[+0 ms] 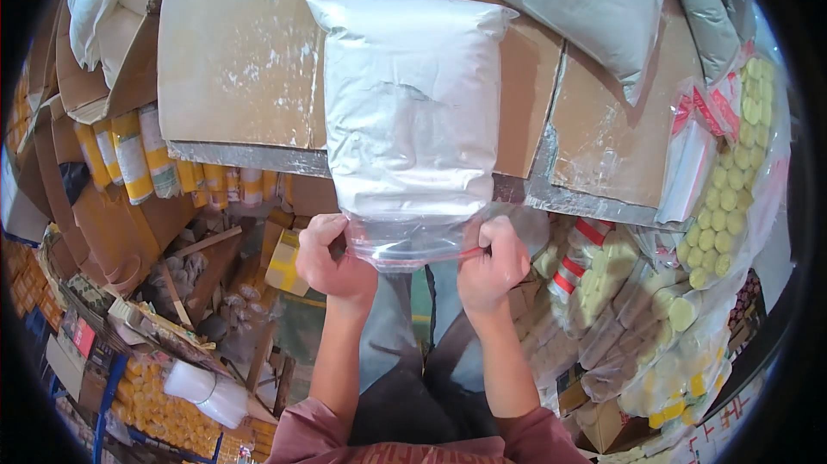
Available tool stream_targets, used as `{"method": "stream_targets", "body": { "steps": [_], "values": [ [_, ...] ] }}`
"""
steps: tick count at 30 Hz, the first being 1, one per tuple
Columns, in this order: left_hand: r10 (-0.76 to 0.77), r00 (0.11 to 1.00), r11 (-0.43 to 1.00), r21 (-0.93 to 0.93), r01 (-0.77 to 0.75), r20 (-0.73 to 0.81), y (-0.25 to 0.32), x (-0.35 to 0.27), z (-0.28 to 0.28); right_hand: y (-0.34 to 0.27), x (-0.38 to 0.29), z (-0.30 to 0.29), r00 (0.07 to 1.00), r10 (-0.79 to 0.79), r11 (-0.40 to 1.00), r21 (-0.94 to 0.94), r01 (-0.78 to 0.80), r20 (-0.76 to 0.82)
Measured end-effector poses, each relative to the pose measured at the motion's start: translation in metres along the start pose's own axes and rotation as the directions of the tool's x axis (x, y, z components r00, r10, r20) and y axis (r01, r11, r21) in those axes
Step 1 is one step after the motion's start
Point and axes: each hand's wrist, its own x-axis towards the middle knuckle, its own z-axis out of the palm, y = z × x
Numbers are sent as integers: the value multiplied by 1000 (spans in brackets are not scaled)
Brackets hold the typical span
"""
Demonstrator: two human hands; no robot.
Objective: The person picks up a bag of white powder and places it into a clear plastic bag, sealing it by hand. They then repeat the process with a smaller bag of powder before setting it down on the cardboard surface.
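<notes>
A clear plastic zip bag full of white powder (413,108) lies on the cardboard-covered table, its mouth hanging over the near edge towards me. The bag's mouth has a red zip strip (413,262). My left hand (337,263) grips the left corner of that mouth, fingers curled and thumb on top. At the right corner, my right hand (494,262) pinches the plastic in the same way. The clear part between both hands is stretched flat. Whether the zip is closed cannot be told.
Flat cardboard (245,50) with white powder smears covers the table. Filled bags (568,5) lie along its far side. A pack of empty zip bags (688,160) is at the right, beside wrapped yellow-green rolls (723,192). At lower left are wood pieces and a cardboard box (284,263).
</notes>
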Motion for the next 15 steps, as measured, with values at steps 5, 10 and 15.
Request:
{"method": "stream_targets", "body": {
  "steps": [5,10,15],
  "values": [
    [-168,986,927,343,151,22,75,76,-36,-54,51,-39,974,131,991,-53,-123,184],
    [-77,993,978,-199,58,-88,146,95,-101,-156,60,-113,999,30,999,33,-31,29],
    [-195,929,981,76,180,315,175,118,-142,-193,37,-136,979,136,984,-139,-116,150]
  ]
}}
